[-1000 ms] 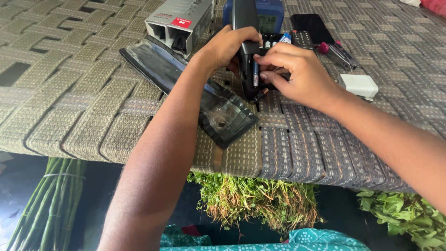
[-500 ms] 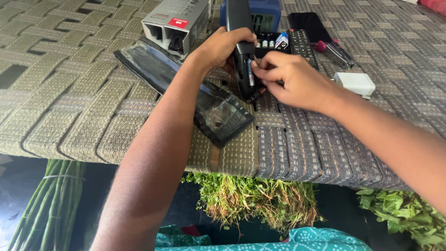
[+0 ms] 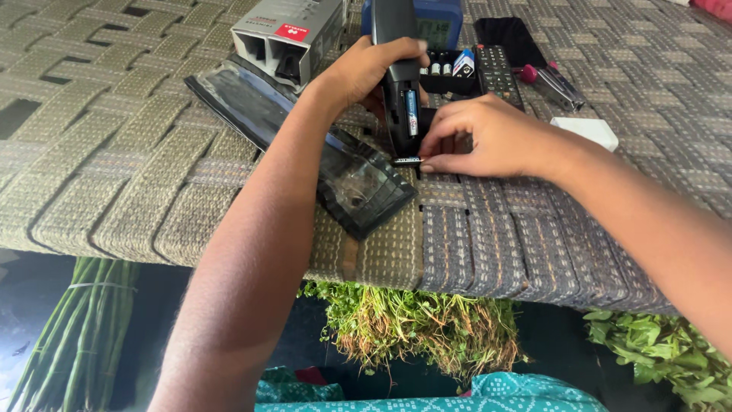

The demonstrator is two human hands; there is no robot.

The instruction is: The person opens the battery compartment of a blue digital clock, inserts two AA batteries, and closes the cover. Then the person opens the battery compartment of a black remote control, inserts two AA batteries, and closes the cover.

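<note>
My left hand [image 3: 364,75] grips a long black remote control [image 3: 398,53] that lies back-side up on the woven surface, its battery slot open. One small blue and silver battery [image 3: 412,113] sits in that slot. My right hand [image 3: 488,137] is just right of the remote's near end and pinches a second small battery [image 3: 408,160] between thumb and forefinger, held flat at the remote's tip. My right palm hides the lower edge of the slot.
Behind the remote are a blue device with a display [image 3: 435,21], a black tray of batteries [image 3: 448,70], another remote [image 3: 497,70], a screwdriver [image 3: 550,84] and a white adapter [image 3: 589,130]. A grey carton [image 3: 286,40] and dark plastic sleeve [image 3: 335,164] lie left. Greens [image 3: 412,328] lie below the woven edge.
My right hand has drawn back from the battery slot toward me and now pinches a battery at the remote's near end. One battery now lies seated in the slot. The left hand stays put.
</note>
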